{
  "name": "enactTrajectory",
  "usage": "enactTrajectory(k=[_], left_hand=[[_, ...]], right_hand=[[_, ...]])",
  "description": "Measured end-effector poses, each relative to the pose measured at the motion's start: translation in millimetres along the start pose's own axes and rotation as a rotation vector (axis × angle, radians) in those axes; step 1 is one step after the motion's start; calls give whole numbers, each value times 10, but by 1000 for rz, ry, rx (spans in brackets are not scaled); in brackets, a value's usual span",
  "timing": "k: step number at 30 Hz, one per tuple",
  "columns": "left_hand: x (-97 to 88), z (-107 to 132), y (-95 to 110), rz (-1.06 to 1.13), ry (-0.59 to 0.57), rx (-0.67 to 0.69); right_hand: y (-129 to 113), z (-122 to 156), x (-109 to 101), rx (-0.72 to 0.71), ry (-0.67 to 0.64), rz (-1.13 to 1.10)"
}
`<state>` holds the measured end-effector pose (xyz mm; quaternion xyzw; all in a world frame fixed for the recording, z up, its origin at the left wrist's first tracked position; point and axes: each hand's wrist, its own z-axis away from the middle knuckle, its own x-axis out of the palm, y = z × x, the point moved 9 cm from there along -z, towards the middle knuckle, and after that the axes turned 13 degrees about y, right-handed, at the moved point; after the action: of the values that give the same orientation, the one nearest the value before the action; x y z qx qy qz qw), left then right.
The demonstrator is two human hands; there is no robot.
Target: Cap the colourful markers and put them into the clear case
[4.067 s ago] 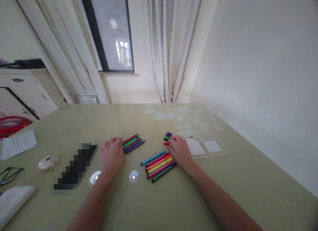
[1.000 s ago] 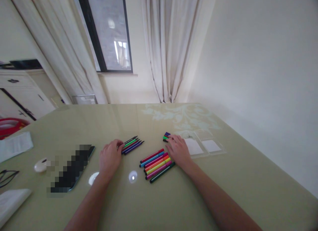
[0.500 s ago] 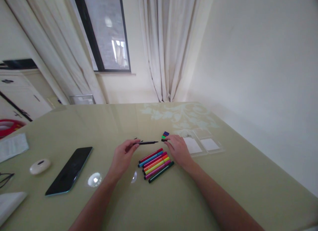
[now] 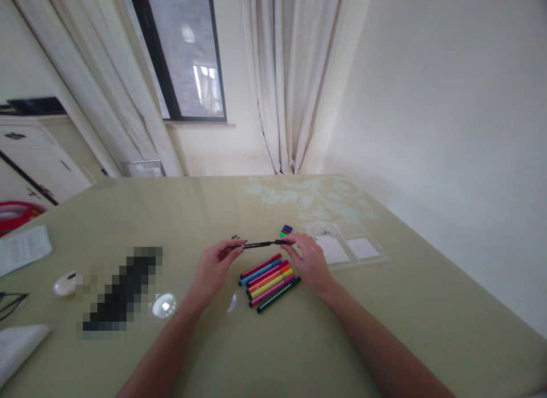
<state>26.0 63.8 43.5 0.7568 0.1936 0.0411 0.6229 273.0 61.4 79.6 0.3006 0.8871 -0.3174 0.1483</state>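
Note:
My left hand (image 4: 213, 265) pinches the back end of a black marker (image 4: 256, 244) and holds it level above the table. At the marker's tip, my right hand (image 4: 308, 260) pinches a small black cap (image 4: 280, 242). Under both hands lies a row of several capped markers (image 4: 269, 281) in red, blue, orange, yellow, pink and dark green. A few loose caps (image 4: 286, 230) sit just beyond my right hand. The uncapped markers behind my left hand are almost wholly hidden; only dark tips (image 4: 234, 237) show.
Clear plastic sleeves with white cards (image 4: 348, 248) lie right of the caps. On the olive table (image 4: 273, 341) to the left are a dark phone (image 4: 117, 292), a white oval object (image 4: 65, 284), glasses (image 4: 11, 305) and papers (image 4: 23, 247). A wall runs along the right side.
My left hand took a black marker from the uncapped group and lifted it to the right. My right hand picked up a black cap from the cap pile and brought it to the marker's tip.

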Motion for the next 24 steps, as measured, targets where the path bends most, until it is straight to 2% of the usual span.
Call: enactTrajectory(k=[6,10,15,18,21,24], left_hand=[[78,58,24,-23,-62,-7],[102,90,34,17,-85,-36],[70,97,13,33,-68,-60],[118,114,-16,34,-90,-67],[206,134,-27,-11,-134,-42],[228,130,-4,-146,-142,46]], right_hand=[[-97,1,-25,-41,-5,-65],[-56,-19,-54,23,4,-133],[-32,0,-8,68,-45,-208],[1,4,-5,96,-37,-230],[72,0,10,136,-30,-223],[140,5,70,128,-61,-131]])
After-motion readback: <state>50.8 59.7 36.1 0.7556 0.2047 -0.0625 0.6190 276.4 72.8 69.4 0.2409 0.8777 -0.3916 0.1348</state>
